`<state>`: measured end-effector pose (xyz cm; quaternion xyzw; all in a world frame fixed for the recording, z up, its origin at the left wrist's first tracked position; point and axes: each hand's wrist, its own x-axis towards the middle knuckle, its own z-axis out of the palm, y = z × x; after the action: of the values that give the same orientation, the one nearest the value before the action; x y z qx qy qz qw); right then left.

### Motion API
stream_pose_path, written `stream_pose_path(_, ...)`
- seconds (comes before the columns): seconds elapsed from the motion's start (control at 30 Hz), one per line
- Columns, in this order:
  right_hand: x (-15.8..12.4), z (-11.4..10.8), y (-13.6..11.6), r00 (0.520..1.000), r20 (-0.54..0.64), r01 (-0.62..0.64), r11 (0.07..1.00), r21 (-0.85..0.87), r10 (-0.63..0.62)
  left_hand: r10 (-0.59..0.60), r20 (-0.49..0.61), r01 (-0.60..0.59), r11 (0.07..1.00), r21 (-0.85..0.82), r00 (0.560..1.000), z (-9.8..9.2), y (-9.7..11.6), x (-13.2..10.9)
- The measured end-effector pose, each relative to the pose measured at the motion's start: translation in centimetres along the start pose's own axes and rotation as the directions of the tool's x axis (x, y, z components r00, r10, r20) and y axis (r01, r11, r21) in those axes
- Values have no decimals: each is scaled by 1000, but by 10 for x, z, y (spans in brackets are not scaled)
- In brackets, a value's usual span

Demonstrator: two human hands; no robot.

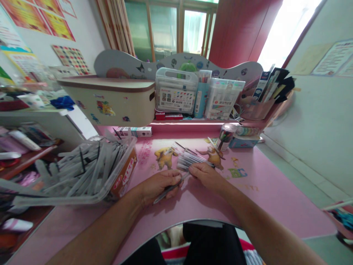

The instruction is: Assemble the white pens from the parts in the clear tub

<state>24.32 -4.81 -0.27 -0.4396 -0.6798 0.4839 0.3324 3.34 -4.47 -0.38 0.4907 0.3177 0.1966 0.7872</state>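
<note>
My left hand (pixel 164 183) is closed around a slim translucent pen (pixel 160 197), which slants from lower left to upper right. The pen's upper end reaches the fingertips of my right hand (pixel 205 175), whose thumb and fingers are pinched there. Right behind the hands, a row of clear pens (pixel 190 159) lies side by side on the pink desk (pixel 264 206), partly covered by my right hand. A few thin dark refills or pens (pixel 184 147) lie just beyond that row. To the left stands a clear plastic bin (pixel 91 198) heaped with translucent pen parts (pixel 91 165).
Behind the desk, a shelf carries a lidded cream box (pixel 116 101), a clear marker case (pixel 176 92), another marker box (pixel 223 99) and a pink holder (pixel 255 110). A jar (pixel 226 136) and a blue box (pixel 244 141) stand at the back right.
</note>
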Motion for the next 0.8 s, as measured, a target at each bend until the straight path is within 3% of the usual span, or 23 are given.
stream_pose_path(0.17,-1,2,1,997,-2,-78,967,244,81,3,1,-3,1000,19,1000,0,1,-1)
stream_pose_path(0.33,-1,1,-1,1000,-17,-18,999,50,18,-5,-1,5,1000,14,1000,0,0,-1)
stream_pose_path(0.53,-2,2,0,996,7,-88,955,284,90,7,9,-7,1000,10,1000,0,-1,0)
stream_pose_path(0.7,-1,1,1,998,13,-66,993,101,65,10,26,-10,1000,13,1000,-1,-2,0)
stream_pose_path(0.8,-1,1,0,997,-27,-62,990,124,66,12,8,-12,1000,-9,1000,0,0,0)
